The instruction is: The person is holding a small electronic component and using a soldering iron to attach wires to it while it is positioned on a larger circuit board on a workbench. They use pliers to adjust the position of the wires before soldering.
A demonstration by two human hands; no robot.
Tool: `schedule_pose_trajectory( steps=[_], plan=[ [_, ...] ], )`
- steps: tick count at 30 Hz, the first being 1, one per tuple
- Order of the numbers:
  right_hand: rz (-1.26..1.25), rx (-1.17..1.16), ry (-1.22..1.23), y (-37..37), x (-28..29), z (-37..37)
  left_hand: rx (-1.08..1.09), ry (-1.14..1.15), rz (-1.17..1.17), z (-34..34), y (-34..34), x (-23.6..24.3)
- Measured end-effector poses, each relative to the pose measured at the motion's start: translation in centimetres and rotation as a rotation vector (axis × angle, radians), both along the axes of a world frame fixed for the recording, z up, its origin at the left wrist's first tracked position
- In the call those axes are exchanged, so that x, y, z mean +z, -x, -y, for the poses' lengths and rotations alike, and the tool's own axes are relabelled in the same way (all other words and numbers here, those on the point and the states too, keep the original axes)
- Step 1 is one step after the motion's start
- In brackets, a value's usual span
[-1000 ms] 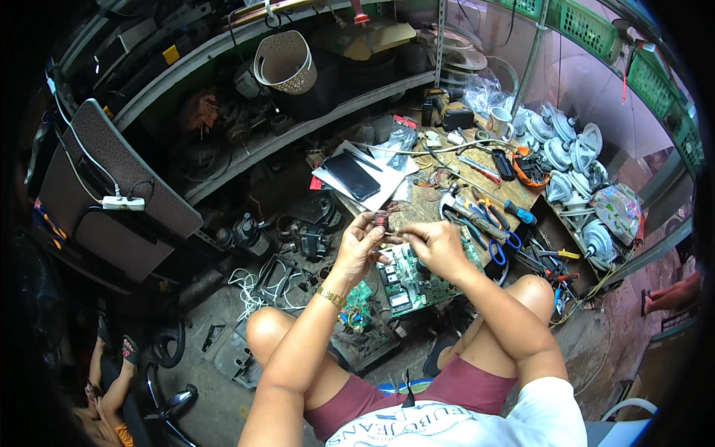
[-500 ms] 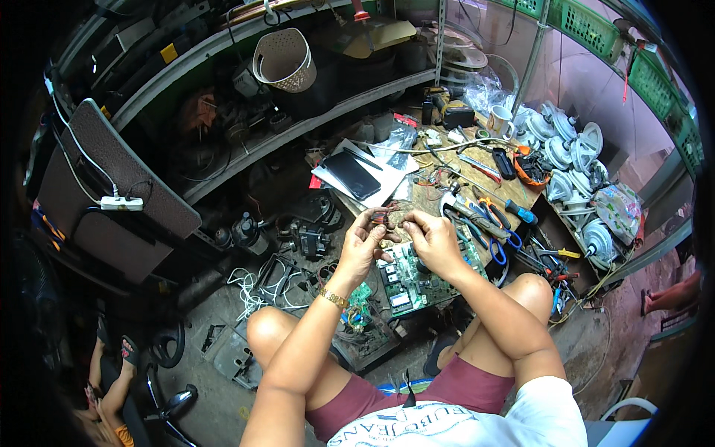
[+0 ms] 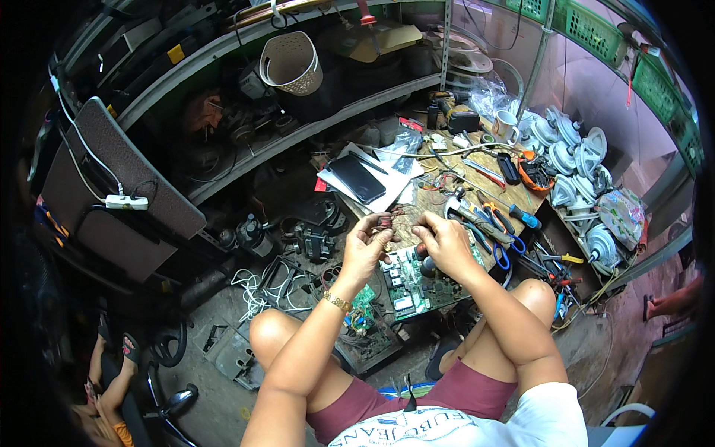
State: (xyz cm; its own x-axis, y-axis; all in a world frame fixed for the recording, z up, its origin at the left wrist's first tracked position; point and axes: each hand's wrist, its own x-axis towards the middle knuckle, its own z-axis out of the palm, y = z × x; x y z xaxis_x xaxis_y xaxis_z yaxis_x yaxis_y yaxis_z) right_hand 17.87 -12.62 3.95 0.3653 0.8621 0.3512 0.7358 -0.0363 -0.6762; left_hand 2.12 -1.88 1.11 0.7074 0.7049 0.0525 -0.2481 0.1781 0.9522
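Observation:
My left hand pinches a small dark-red part, perhaps a coil or a bundle of wire, above the near edge of the wooden worktop. To its right, my right hand is closed, thumb against fingers. A brown-and-grey rounded piece shows below those fingers; whether it is held cannot be made out. Beneath both hands lies a green circuit board with many components. A black phone rests on white paper beyond my left hand.
Pliers, blue-handled scissors and a blue screwdriver lie right of my right hand. White plastic pulley-like parts are heaped at the far right. White cable coils on the floor at left. Another person's legs show at lower left.
My right hand has drawn away to the right from the small part, widening the gap between my hands. The left hand keeps its pinch. The whole view has shifted slightly.

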Motion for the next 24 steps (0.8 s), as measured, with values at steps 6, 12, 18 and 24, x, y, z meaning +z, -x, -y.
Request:
schedule_pose_trajectory(
  steps=[6, 12, 18, 24],
  plan=[
    [-0.039, 0.084, -0.02, 0.7, 0.9, -0.1, -0.051, 0.011, -0.01, 1.0, -0.4, -0.1],
    [0.108, -0.002, 0.066, 0.9, 1.3, 0.2, 0.048, 0.038, 0.031, 0.7, -0.9, -0.6],
    [0.598, 0.059, -0.272, 2.2, 3.2, -0.5, 0.178, -0.45, -0.154, 0.4, -1.9, -2.8],
    [0.465, 0.148, -0.279, 2.5, 1.6, -1.4, 0.132, -0.484, -0.159, 0.0, -1.2, -1.6]
  ],
)
